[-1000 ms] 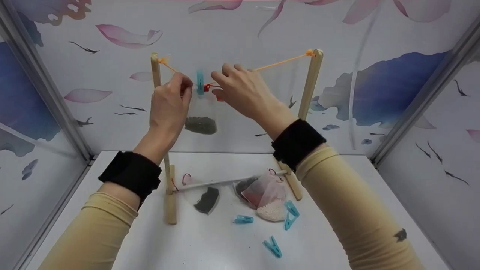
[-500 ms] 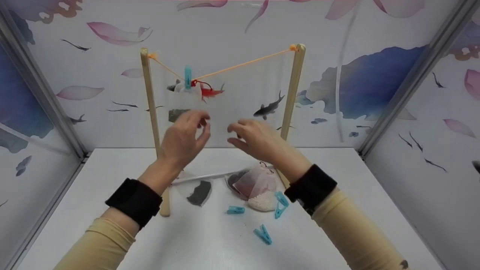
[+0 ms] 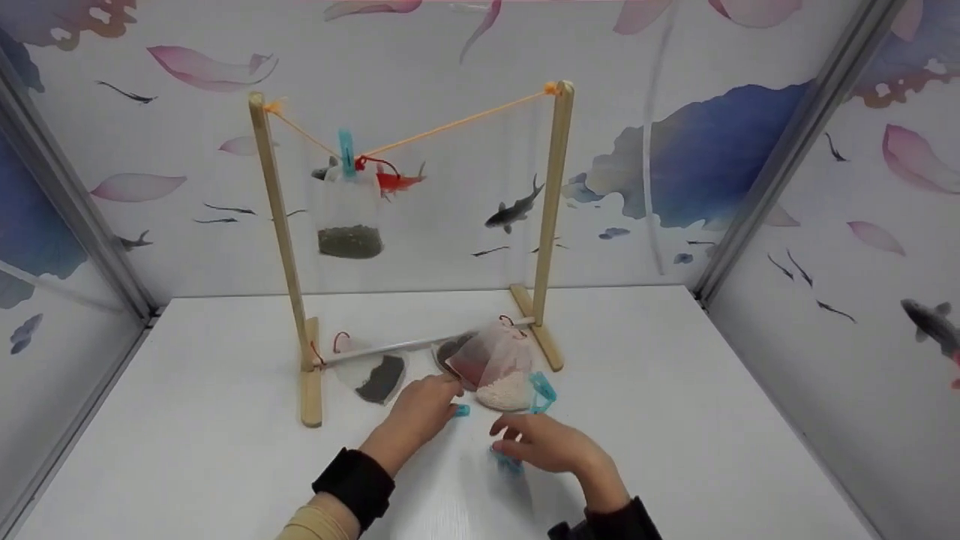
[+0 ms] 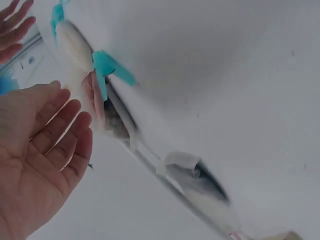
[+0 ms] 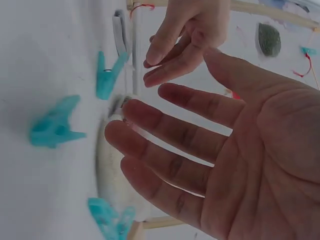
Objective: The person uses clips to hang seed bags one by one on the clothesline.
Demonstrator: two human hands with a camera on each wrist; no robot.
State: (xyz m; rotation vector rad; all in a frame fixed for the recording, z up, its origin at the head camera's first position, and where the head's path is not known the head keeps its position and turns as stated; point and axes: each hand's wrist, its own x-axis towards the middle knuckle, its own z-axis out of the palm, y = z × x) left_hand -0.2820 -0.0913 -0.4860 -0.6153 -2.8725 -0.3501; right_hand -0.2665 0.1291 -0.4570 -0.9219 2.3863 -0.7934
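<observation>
My left hand hovers over the table beside a blue clothespin, its fingers relaxed and empty in the left wrist view. My right hand is above another blue clothespin, partly hidden below it. In the right wrist view that hand's fingers are spread and hold nothing. A third clothespin lies against a mesh bag of pale grains. Another clothespin clips a clear bag of dark green grains onto the orange string.
The string sags between two wooden posts on feet, joined low down by a white rod. A bag with dark contents lies by the left foot. Reddish and dark bags overlap near the right foot. Printed panels enclose the table.
Both hands have let go at the string and come down to the table near the clothespins. The bag stays hanging from its clothespin. The head view has shifted slightly.
</observation>
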